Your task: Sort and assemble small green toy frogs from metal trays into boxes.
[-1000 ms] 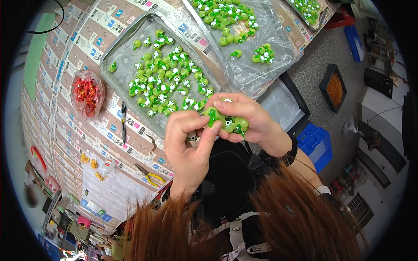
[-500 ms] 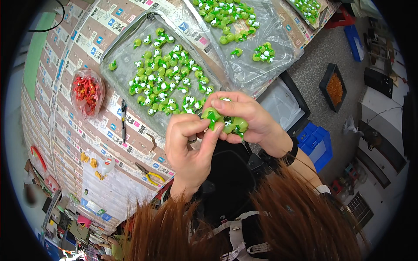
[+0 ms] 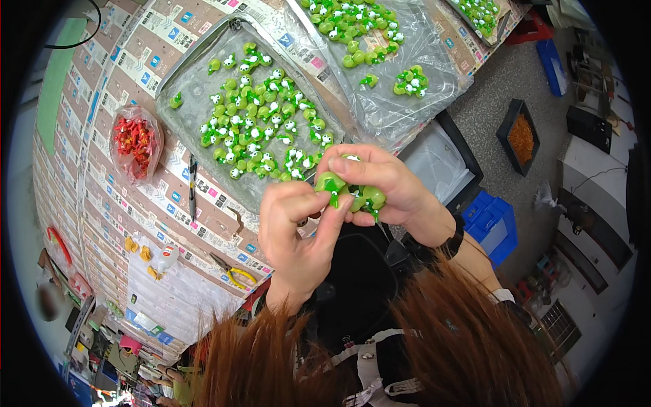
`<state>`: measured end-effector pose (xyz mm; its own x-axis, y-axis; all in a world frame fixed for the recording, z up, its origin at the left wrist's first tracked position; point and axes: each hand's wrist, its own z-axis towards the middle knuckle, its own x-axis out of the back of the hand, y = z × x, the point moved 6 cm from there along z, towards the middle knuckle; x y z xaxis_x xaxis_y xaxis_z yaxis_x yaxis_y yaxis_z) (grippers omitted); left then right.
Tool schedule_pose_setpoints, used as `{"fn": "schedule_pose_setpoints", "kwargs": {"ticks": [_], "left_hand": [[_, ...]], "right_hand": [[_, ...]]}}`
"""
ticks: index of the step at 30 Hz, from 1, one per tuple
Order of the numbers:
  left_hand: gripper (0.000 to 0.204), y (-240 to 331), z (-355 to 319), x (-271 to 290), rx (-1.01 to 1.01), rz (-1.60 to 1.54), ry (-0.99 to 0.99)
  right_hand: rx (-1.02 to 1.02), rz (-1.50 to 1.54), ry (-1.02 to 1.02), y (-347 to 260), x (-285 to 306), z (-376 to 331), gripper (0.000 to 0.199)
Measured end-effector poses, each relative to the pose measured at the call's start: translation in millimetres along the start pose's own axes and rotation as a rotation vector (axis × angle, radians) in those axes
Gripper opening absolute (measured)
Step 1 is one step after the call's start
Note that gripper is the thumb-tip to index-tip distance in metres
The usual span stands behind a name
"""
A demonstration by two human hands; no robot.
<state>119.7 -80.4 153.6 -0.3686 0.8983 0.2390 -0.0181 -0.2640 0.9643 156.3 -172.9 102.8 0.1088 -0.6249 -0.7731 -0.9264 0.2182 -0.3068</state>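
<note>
**Green frog figures, bench covered in printed paper**

So the bench (image 3: 115, 203) is papered all over with small printed sheets, and it fills the left and top of the view. On it sits a metal tray (image 3: 183, 129) lined with clear plastic, with lots of little green figures (image 3: 258, 129) with white eyes scattered over it. A second plastic-lined tray (image 3: 420, 108) further along holds more of the same. Left of the first tray there's a clear bag of red pieces (image 3: 135, 142), and a dark pen (image 3: 192, 186) lies just beside the tray's near edge. Yellow-handled pliers (image 3: 234, 271) and a small glue bottle (image 3: 165, 258) lie closer to the person. Off the bench it's grey floor, with blue bins (image 3: 495, 217) and a black tray of orange bits (image 3: 521, 136).

Both hands are up in front of the chest, near the tray's edge. The right hand (image 3: 386, 183) is curled around a cluster of green figures (image 3: 352, 193), fingers closed over them. The left hand (image 3: 298, 230) touches it, thumb and forefinger pinching one figure at the cluster's left side.
</note>
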Motion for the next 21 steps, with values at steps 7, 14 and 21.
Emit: {"fn": "schedule_pose_setpoints", "kwargs": {"ticks": [7, 14, 21], "left_hand": [[0.013, -17.0, 3.0, 4.5, 0.241, -0.45, 0.145], [0.013, -44.2, -1.7, -9.4, 0.878, -0.664, -0.17], [0.02, -43.3, 7.9, -9.0, 0.563, -0.339, -0.229]], "right_hand": [[0.06, -0.019, -0.025, -1.2, -2.1, 2.2, 0.034], [0.105, 0.014, 0.039, -3.0, 2.8, 3.8, 0.039], [0.169, -0.057, 0.206, -4.8, 8.0, 3.3, 0.028]]}}
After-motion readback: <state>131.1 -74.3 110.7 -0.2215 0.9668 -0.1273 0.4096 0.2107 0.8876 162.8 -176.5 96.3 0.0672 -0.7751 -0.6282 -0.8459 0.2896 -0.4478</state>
